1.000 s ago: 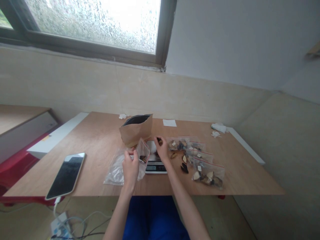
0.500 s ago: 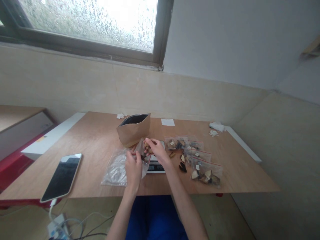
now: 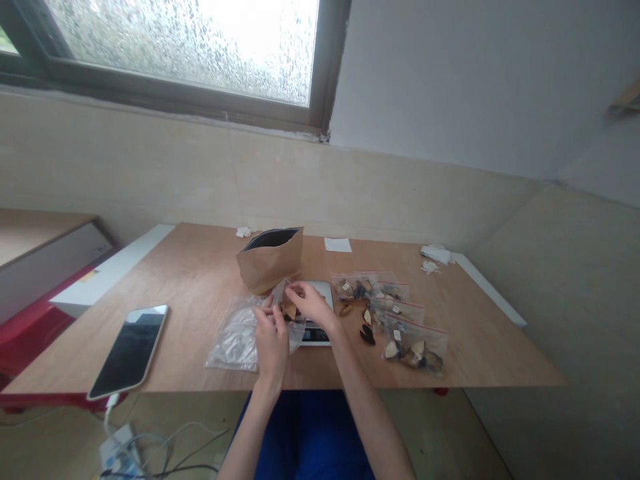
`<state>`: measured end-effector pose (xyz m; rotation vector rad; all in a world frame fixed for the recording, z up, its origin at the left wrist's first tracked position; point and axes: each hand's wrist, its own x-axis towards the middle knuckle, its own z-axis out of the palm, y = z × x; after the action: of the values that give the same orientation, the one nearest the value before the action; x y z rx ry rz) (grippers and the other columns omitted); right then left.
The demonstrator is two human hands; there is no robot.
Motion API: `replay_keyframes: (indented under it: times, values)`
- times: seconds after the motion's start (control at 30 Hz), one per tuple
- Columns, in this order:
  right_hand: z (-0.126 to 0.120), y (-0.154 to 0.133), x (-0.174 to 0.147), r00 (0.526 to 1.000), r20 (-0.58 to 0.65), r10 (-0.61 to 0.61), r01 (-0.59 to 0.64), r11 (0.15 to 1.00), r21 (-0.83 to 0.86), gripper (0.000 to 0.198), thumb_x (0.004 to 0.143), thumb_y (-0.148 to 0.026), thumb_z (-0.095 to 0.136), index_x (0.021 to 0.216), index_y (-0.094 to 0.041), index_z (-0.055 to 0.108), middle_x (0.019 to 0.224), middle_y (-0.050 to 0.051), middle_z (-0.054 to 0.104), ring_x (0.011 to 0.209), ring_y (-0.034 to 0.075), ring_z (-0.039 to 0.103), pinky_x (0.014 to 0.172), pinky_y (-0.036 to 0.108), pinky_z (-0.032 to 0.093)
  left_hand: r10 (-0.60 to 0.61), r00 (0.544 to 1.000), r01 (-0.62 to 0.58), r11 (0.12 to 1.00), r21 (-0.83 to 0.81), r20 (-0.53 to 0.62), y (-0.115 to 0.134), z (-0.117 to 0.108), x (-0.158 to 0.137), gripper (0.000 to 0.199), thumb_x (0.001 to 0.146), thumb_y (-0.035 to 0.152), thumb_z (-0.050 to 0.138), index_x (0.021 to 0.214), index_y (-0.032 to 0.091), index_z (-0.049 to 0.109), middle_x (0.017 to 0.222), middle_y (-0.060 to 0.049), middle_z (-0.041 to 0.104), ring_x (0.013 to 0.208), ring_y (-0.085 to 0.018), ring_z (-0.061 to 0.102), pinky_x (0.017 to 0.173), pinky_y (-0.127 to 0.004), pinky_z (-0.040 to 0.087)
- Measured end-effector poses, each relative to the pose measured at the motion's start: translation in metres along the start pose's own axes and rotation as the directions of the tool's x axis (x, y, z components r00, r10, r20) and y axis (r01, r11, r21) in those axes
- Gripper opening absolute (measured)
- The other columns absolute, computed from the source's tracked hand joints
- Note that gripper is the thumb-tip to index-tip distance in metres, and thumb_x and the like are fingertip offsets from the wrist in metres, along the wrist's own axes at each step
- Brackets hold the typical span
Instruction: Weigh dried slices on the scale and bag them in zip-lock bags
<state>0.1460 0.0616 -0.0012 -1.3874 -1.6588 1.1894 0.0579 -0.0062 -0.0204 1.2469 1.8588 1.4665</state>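
Note:
Between my hands is a small clear zip bag point(image 3: 299, 328) with brown dried slices point(image 3: 289, 309) in it. My left hand point(image 3: 273, 333) pinches the bag from the left. At its upper right edge my right hand point(image 3: 311, 303) is closed on the bag's mouth; whether a slice is also in those fingers I cannot tell. A white kitchen scale point(image 3: 320, 337) lies beneath the bag and my right hand, partly covered. Left of my left hand, a pile of clear plastic bags point(image 3: 235, 340) lies flat. An open brown paper pouch point(image 3: 273, 263) stands just behind.
Several filled zip bags point(image 3: 415, 350) lie on the right, beside loose dark slices point(image 3: 367, 335). A phone point(image 3: 129, 350) on a charging cable rests at the left. White paper point(image 3: 338, 245) and crumpled tissues point(image 3: 436, 253) lie along the back of the wooden table point(image 3: 195, 267).
My right hand has brought the brown slices down into the small zip bag and now grips its edge. The view has shifted slightly.

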Motion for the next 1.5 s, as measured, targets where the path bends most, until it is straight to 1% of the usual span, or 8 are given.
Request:
replay_keyframes:
  times: [0.37, 0.5, 0.6, 0.83, 1.0, 1.17, 1.3, 1.5]
  values:
    - [-0.011, -0.023, -0.034, 0.925, 0.303, -0.23, 0.285, 0.946, -0.154, 0.031, 0.09, -0.032, 0.039, 0.087, -0.018, 0.067, 0.087, 0.003, 0.069, 0.082, 0.016, 0.062, 0.071, 0.025, 0.046, -0.055, 0.995, 0.058, 0.998, 0.029, -0.088, -0.003, -0.012, 0.005, 0.018, 0.083, 0.041, 0.035, 0.079, 0.023, 0.033, 0.101, -0.018, 0.064, 0.084, -0.028, 0.065, 0.062, -0.036, 0.048]
    - [-0.019, -0.01, -0.031, 0.941, 0.097, -0.323, 0.325, 0.946, -0.006, 0.034, 0.092, -0.033, 0.033, 0.1, -0.018, 0.062, 0.099, 0.004, 0.066, 0.092, 0.014, 0.06, 0.082, 0.025, 0.045, -0.093, 0.989, 0.1, 0.994, 0.049, -0.117, -0.003, -0.021, 0.009, 0.019, 0.083, 0.041, 0.034, 0.081, 0.022, 0.035, 0.101, -0.018, 0.063, 0.09, -0.029, 0.063, 0.067, -0.037, 0.047]
    - [-0.025, 0.017, -0.021, 0.949, -0.136, -0.285, 0.256, 0.946, -0.197, 0.027, 0.088, -0.026, 0.04, 0.104, -0.016, 0.06, 0.106, 0.009, 0.062, 0.102, 0.017, 0.055, 0.091, 0.032, 0.042, -0.142, 0.983, 0.151, 0.986, 0.068, -0.119, -0.001, -0.027, 0.012, 0.021, 0.083, 0.042, 0.033, 0.083, 0.021, 0.036, 0.092, -0.016, 0.064, 0.084, -0.03, 0.064, 0.065, -0.037, 0.046]
    - [-0.014, 0.06, -0.017, 0.982, -0.018, -0.187, 0.138, 0.783, -0.607, 0.057, 0.079, -0.04, 0.058, 0.131, -0.023, 0.042, 0.14, 0.016, 0.032, 0.131, 0.03, 0.027, 0.103, 0.047, 0.026, -0.112, 0.982, 0.123, 0.99, 0.064, -0.153, -0.002, -0.034, 0.017, 0.022, 0.083, 0.041, 0.036, 0.086, 0.02, 0.041, 0.084, -0.013, 0.063, 0.076, -0.028, 0.063, 0.062, -0.036, 0.045]
    - [-0.002, 0.058, -0.011, 0.978, -0.001, -0.209, 0.151, 0.711, -0.687, 0.05, 0.077, -0.04, 0.061, 0.121, -0.019, 0.051, 0.132, 0.015, 0.044, 0.125, 0.03, 0.034, 0.102, 0.048, 0.023, -0.151, 0.979, 0.163, 0.984, 0.078, -0.137, -0.006, -0.037, 0.019, 0.025, 0.083, 0.044, 0.036, 0.087, 0.019, 0.041, 0.077, -0.01, 0.06, 0.064, -0.025, 0.061, 0.054, -0.034, 0.043]
    - [-0.002, 0.054, -0.007, 0.954, -0.108, -0.281, 0.17, 0.798, -0.578, 0.041, 0.073, -0.033, 0.065, 0.11, -0.016, 0.056, 0.113, 0.012, 0.058, 0.112, 0.028, 0.046, 0.098, 0.046, 0.029, -0.166, 0.979, 0.177, 0.98, 0.089, -0.123, -0.008, -0.037, 0.02, 0.024, 0.083, 0.043, 0.036, 0.087, 0.019, 0.041, 0.077, -0.01, 0.06, 0.066, -0.026, 0.061, 0.055, -0.035, 0.043]
    - [-0.005, 0.031, -0.014, 0.947, -0.227, -0.229, 0.187, 0.964, -0.191, 0.043, 0.077, -0.026, 0.059, 0.118, -0.016, 0.047, 0.092, 0.006, 0.062, 0.082, 0.017, 0.058, 0.079, 0.031, 0.045, -0.172, 0.982, 0.176, 0.983, 0.052, -0.082, -0.009, -0.032, 0.018, 0.021, 0.083, 0.042, 0.036, 0.082, 0.021, 0.038, 0.082, -0.012, 0.062, 0.073, -0.028, 0.063, 0.057, -0.036, 0.046]
    - [-0.008, -0.014, -0.027, 0.979, 0.087, -0.184, 0.18, 0.982, 0.047, 0.044, 0.081, -0.017, 0.049, 0.124, -0.021, 0.044, 0.082, 0.001, 0.063, 0.069, 0.012, 0.061, 0.067, 0.023, 0.049, -0.087, 0.996, 0.087, 0.996, -0.002, -0.003, -0.004, -0.022, 0.01, 0.018, 0.084, 0.039, 0.037, 0.076, 0.023, 0.033, 0.119, -0.018, 0.055, 0.083, -0.025, 0.064, 0.062, -0.036, 0.049]
